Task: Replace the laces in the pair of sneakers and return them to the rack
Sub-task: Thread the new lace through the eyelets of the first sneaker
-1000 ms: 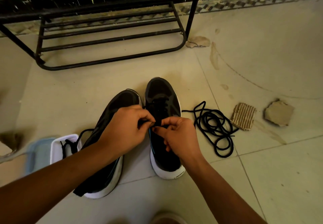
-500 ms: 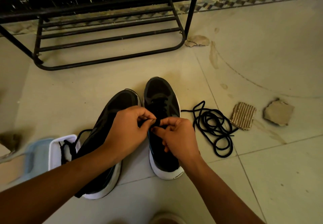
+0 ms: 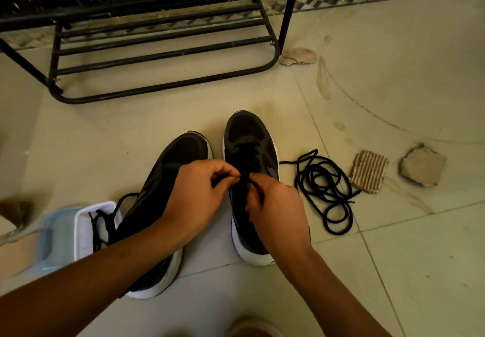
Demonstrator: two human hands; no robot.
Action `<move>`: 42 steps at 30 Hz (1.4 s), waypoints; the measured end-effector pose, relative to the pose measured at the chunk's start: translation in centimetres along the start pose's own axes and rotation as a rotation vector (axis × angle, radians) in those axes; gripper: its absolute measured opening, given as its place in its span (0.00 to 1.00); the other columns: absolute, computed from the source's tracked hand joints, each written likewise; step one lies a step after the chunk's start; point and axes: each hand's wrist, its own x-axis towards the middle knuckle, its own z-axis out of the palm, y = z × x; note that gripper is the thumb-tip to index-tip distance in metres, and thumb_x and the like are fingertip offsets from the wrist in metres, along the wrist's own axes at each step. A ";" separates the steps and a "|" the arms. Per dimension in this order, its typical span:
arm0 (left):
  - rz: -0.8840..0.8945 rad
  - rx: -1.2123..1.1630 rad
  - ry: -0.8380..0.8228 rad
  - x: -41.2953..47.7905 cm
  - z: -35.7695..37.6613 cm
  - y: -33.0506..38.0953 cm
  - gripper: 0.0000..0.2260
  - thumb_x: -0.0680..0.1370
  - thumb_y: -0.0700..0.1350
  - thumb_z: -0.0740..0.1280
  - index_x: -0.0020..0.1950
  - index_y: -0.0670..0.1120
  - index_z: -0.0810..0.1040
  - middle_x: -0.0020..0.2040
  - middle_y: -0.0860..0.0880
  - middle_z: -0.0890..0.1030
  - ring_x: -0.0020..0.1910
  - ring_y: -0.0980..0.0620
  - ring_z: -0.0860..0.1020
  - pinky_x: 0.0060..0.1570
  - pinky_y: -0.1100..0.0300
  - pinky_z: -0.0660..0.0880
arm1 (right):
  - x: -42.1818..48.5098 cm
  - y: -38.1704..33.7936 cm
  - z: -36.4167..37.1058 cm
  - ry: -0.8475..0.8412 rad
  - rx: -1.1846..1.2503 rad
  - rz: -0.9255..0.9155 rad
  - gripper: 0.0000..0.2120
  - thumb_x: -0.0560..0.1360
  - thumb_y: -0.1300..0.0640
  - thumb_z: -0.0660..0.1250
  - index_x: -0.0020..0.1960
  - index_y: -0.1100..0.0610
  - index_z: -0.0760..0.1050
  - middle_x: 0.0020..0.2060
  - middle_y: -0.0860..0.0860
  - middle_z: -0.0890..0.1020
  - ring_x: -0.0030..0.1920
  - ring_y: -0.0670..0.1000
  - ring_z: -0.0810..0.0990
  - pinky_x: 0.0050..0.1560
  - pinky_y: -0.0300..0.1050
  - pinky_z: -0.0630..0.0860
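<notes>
Two black sneakers with white soles stand side by side on the tiled floor, toes pointing away from me. The left sneaker [image 3: 173, 163] is partly hidden under my left arm. Over the right sneaker [image 3: 246, 137] my left hand [image 3: 196, 197] and my right hand [image 3: 275, 213] meet, both pinching the black lace [image 3: 245, 179] threaded in its eyelets. A loose black lace [image 3: 325, 187] lies coiled on the floor just right of that shoe. The black metal shoe rack [image 3: 168, 55] stands at the back, its shelves bare.
A white tray [image 3: 84, 229] holding another black lace sits left of the left sneaker, with a pale blue lid [image 3: 56, 237] beside it. Two cardboard scraps [image 3: 368, 171] lie right of the coiled lace, another [image 3: 298, 57] by the rack's leg.
Both hands stay together over the right sneaker, fingers shifting slightly on the lace. The shoes and the coiled lace have not moved.
</notes>
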 end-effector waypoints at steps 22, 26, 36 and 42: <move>0.217 0.283 -0.087 1.5 -0.4 0.1 0.05 0.73 0.36 0.69 0.46 0.44 0.80 0.40 0.56 0.73 0.37 0.64 0.73 0.39 0.73 0.67 | 0.6 1.0 -0.2 0.112 0.043 -0.106 0.09 0.78 0.57 0.62 0.52 0.50 0.81 0.37 0.49 0.83 0.33 0.51 0.81 0.37 0.50 0.79; 0.211 0.267 -0.062 1.5 -1.0 -0.4 0.03 0.75 0.37 0.67 0.45 0.44 0.78 0.39 0.51 0.78 0.39 0.55 0.77 0.40 0.59 0.75 | 0.6 1.0 -0.4 0.046 0.102 -0.023 0.11 0.75 0.59 0.62 0.53 0.49 0.80 0.35 0.48 0.83 0.33 0.49 0.81 0.39 0.51 0.80; 0.030 0.079 -0.048 1.8 -0.8 -0.2 0.07 0.74 0.37 0.69 0.44 0.49 0.81 0.39 0.62 0.79 0.40 0.71 0.77 0.42 0.80 0.68 | 2.1 -0.3 -0.9 -0.115 0.453 0.257 0.06 0.75 0.56 0.68 0.43 0.58 0.78 0.26 0.50 0.78 0.23 0.43 0.76 0.31 0.40 0.76; -0.033 0.002 -0.020 1.6 -0.7 -0.4 0.08 0.72 0.37 0.71 0.43 0.50 0.78 0.37 0.56 0.80 0.37 0.66 0.78 0.39 0.78 0.70 | 2.7 -0.2 -2.2 -0.310 0.736 0.381 0.04 0.78 0.63 0.63 0.45 0.61 0.75 0.25 0.51 0.71 0.19 0.43 0.71 0.23 0.33 0.68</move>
